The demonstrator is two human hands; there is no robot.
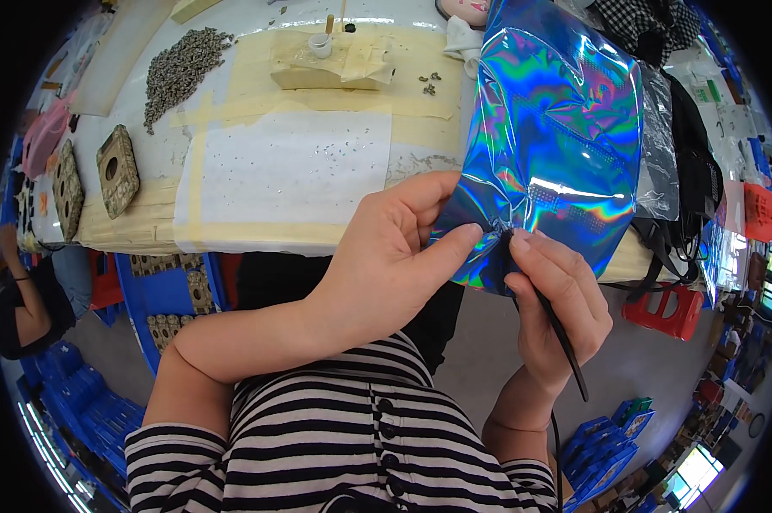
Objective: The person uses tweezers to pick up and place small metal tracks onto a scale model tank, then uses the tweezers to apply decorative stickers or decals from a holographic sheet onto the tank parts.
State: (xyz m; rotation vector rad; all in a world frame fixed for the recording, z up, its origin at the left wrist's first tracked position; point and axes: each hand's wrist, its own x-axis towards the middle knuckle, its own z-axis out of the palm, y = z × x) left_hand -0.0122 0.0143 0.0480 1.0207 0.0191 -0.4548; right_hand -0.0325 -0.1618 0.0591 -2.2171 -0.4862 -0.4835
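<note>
Head view: the bag (565, 128), shiny blue with rainbow glints, lies mostly above and beyond both hands, its lower edge drawn into creases between them. The left hand (394, 244) has its grip closed on the bag's lower left part, thumb on the near face pointing at the creases and the other fingertips hidden behind the foil. Just across the creases, the right hand (565, 299) is bent into a nearly closed grip round a slim black rod (561, 333), which slants down from the bag's edge past the palm; I cannot tell whether this grip pinches foil too. The bag overhangs the near edge of the counter (164, 154). Left of it, well apart from the grip, lie white paper (283, 171), a block (326, 79) with a cup (320, 44) on top, and a heap of small metal parts (181, 73).
</note>
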